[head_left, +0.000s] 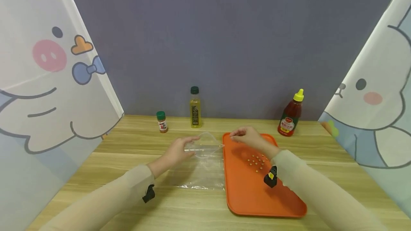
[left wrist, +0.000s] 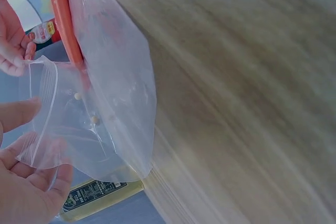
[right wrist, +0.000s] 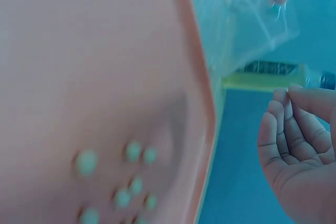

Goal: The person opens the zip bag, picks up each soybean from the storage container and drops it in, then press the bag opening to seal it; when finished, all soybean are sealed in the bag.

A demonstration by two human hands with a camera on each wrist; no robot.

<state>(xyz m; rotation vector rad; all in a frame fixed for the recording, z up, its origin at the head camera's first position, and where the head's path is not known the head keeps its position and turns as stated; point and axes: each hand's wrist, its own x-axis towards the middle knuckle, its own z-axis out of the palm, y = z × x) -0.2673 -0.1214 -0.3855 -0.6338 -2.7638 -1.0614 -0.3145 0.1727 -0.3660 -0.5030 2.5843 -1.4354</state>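
My left hand (head_left: 177,149) grips a clear zip bag (head_left: 199,174) by one side of its mouth, thumb on one face and fingers on the other. The mouth gapes, and the rest of the bag trails down to the table, beside the tray. In the left wrist view a couple of small round beans (left wrist: 94,120) show inside it. My right hand (head_left: 248,137) hovers over the far end of the orange tray (head_left: 253,197), thumb and index fingertips together; I cannot tell whether a bean is between them. Several yellowish beans (head_left: 257,171) lie scattered on the tray.
Along the back of the wooden table (head_left: 138,145) stand a small green-capped spice jar (head_left: 162,124), a bottle of yellow oil (head_left: 195,111) and a red sauce bottle (head_left: 290,117) with a yellow tip. A grey wall (head_left: 205,45) rises behind; cartoon-printed curtains flank both sides.
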